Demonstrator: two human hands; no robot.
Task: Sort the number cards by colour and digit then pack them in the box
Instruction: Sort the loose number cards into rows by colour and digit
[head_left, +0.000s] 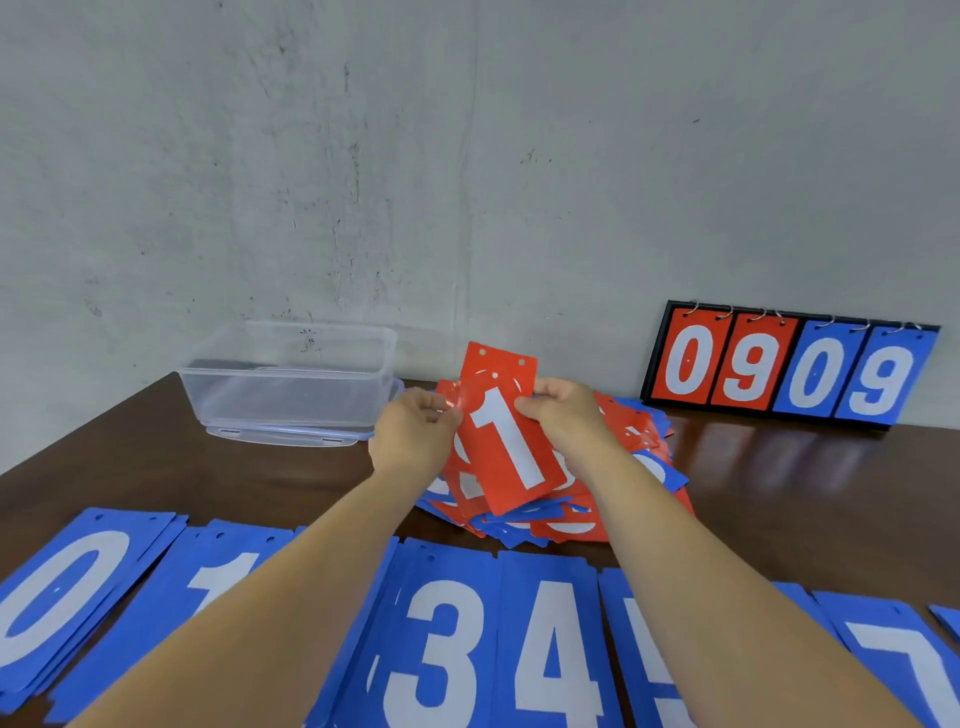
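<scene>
Above a mixed pile of red and blue cards (613, 467) on the dark wooden table (156, 457), both hands pinch red number cards: left hand (413, 439) fingers and right hand (569, 415) fingers clamp a red "1" card (511, 447). Just left stands a clear plastic box (288, 374).

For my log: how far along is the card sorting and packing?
Done: blue plastic number cards lie in digit stacks nearest the camera. In hand: left hand and right hand hold red cards, a red 1 card foremost. Left: the mixed red-and-blue heap, and packing; the clear plastic box shows no cards.
</scene>
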